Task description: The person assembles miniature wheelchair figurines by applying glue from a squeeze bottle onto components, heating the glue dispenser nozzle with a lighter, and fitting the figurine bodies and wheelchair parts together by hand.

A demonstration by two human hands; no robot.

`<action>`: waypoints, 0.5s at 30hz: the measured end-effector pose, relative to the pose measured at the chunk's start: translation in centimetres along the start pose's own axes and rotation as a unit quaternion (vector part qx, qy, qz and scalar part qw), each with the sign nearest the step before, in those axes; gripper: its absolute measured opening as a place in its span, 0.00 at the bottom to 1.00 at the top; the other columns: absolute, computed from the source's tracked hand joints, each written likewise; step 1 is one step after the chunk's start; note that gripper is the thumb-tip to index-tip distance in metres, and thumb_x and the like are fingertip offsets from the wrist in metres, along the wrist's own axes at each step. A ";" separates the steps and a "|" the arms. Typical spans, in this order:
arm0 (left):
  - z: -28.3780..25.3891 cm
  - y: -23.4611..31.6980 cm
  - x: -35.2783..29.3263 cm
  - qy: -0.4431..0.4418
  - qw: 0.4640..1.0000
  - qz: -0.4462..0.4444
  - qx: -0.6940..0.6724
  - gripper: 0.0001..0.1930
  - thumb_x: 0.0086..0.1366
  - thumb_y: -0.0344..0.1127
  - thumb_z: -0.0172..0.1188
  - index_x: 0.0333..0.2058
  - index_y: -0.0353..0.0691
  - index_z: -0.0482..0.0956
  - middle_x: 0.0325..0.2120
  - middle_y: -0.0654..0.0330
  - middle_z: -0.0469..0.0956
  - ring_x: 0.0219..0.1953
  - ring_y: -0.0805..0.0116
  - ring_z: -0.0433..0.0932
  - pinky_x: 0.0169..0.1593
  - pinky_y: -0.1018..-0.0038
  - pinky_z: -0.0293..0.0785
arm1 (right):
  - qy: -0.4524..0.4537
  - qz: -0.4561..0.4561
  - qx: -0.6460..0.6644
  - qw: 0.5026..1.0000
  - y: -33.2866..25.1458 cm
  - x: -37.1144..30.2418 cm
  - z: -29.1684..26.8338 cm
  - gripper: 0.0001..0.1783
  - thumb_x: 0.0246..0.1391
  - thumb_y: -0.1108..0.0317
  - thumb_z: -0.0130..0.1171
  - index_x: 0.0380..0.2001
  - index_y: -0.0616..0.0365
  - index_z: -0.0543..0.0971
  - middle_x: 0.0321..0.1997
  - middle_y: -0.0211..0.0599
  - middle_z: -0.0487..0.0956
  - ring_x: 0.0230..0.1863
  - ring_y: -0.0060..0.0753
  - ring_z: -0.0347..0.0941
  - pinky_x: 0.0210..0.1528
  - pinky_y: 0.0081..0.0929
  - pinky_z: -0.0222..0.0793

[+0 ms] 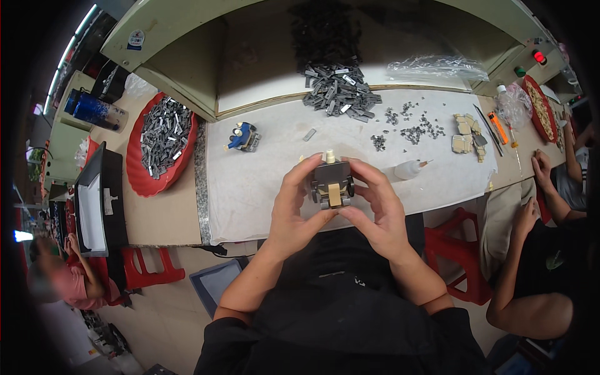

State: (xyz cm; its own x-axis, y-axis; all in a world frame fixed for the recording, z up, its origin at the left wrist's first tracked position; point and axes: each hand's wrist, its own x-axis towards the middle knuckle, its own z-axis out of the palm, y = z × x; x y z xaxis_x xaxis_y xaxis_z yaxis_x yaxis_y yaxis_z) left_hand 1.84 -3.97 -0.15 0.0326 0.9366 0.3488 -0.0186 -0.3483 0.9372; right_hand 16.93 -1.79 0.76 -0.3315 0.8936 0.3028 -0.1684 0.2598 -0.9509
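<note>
Workbench (165, 219) in front of you, partly covered by a white sheet (256, 194), with a heap of long grey parts (340, 94) at the back. Your left hand (289, 212) and right hand (384, 212) meet over the sheet's near edge, gripping one toy vehicle (330, 172) from both sides: fingers curl to its upper corners, thumb tips come together at its lower edge. The step in hand appears to be steadying or checking this assembled piece, perhaps pressing a part home; whether you are pushing cannot be told. The next move seems to call for even pressure from both thumbs, keeping the wheels free. The vehicle is held above the sheet, roughly mid-scene, one end facing you: a flat dark panel, a tan strip (335, 194) down the middle below it, dark wheels at either side, and a small cream knob (330, 155) on top. Smaller still, to your right beyond the squat bottle (409, 169), tiny dark bits (412, 133) lie scattered
</note>
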 end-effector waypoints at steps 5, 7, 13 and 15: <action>0.2 0.4 -0.1 -0.002 0.999 -0.037 0.005 0.36 0.45 0.21 0.59 0.54 0.38 0.55 0.51 0.55 0.59 0.52 0.65 0.61 0.53 0.70 0.59 | -0.024 0.030 0.055 0.998 0.7 -0.2 -0.5 0.28 0.43 0.76 0.56 0.51 0.60 0.62 0.53 0.41 0.63 0.52 0.34 0.62 0.50 0.30 0.62; 0.2 0.8 -0.2 -0.008 0.999 -0.037 0.003 0.36 0.45 0.21 0.59 0.54 0.38 0.55 0.52 0.55 0.58 0.53 0.65 0.60 0.53 0.71 0.59 | -0.026 0.044 0.082 0.995 0.9 -0.4 -0.5 0.28 0.43 0.76 0.56 0.51 0.60 0.62 0.53 0.41 0.63 0.52 0.33 0.62 0.50 0.30 0.61; 0.1 1.0 -0.7 -0.021 1.000 0.006 -0.008 0.34 0.46 0.23 0.60 0.54 0.37 0.56 0.51 0.55 0.59 0.52 0.64 0.62 0.53 0.71 0.60 | -0.023 0.071 0.165 0.983 0.5 -0.4 -0.4 0.28 0.44 0.77 0.56 0.51 0.62 0.61 0.53 0.41 0.62 0.53 0.32 0.61 0.51 0.31 0.60; 0.3 1.4 -0.8 0.017 1.000 0.022 0.001 0.33 0.46 0.22 0.60 0.53 0.38 0.58 0.49 0.53 0.62 0.51 0.61 0.63 0.52 0.70 0.60 | -0.025 0.067 0.150 0.986 0.7 -0.6 -0.2 0.28 0.44 0.77 0.56 0.51 0.62 0.61 0.53 0.41 0.62 0.53 0.32 0.60 0.51 0.30 0.60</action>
State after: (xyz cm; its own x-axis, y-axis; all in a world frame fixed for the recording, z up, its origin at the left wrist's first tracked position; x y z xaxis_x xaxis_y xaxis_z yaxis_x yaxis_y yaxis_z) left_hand 2.12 -5.22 0.91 -0.0023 0.9212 0.3890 -0.0173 -0.3890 0.9211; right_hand 17.23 -2.01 -0.13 -0.4137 0.8911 0.1864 -0.3846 0.0145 -0.9230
